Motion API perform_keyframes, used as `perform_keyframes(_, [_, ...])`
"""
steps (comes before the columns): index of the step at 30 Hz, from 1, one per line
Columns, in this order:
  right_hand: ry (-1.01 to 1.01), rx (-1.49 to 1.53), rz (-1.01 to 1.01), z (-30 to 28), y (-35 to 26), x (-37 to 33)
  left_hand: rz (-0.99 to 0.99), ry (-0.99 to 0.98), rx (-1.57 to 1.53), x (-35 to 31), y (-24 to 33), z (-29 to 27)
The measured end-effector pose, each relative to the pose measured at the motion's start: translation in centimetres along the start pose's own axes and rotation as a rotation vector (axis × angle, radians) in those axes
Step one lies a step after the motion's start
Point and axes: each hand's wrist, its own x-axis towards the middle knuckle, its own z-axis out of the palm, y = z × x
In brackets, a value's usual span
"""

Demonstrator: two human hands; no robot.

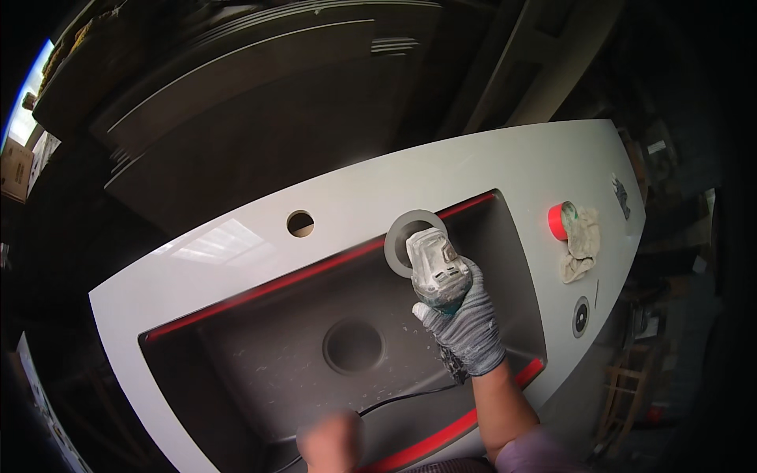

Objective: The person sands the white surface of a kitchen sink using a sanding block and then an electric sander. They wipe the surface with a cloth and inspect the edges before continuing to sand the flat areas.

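Note:
My right hand [471, 323], in a grey knit glove, is wrapped round a dusty angle grinder [436, 268]. The grinder's round grey disc [392, 251] lies over the far rim of a dark grey sink [268, 370], at the strip of red tape [276, 289] along that rim. My left hand [330, 441] is bare, low in the picture over the near side of the sink. Motion smears its fingers. A black power cord [410, 395] runs across the basin beneath my right wrist. Pale flecks lie on the sink bottom around the round drain hole [354, 347].
The sink sits in a white countertop [347, 189] with a round cut hole [300, 224]. On its right lie a red tape roll [559, 221], a crumpled pale cloth [582, 240], a round metal fitting [580, 317] and a dark rag [621, 197]. Large dark slabs [260, 118] stand beyond.

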Motion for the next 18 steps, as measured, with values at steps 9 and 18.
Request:
perform_keyframes(9, [0.109,0.158,0.003,-1.0,1.4,0.4,0.008,0.026,0.013,-0.1,-0.2,0.3])
perform_keyframes(18, [-0.232,-0.182,-0.084,2.0,-3.4,-0.9,-0.010,-0.005,0.014,-0.3,-0.3,0.2])
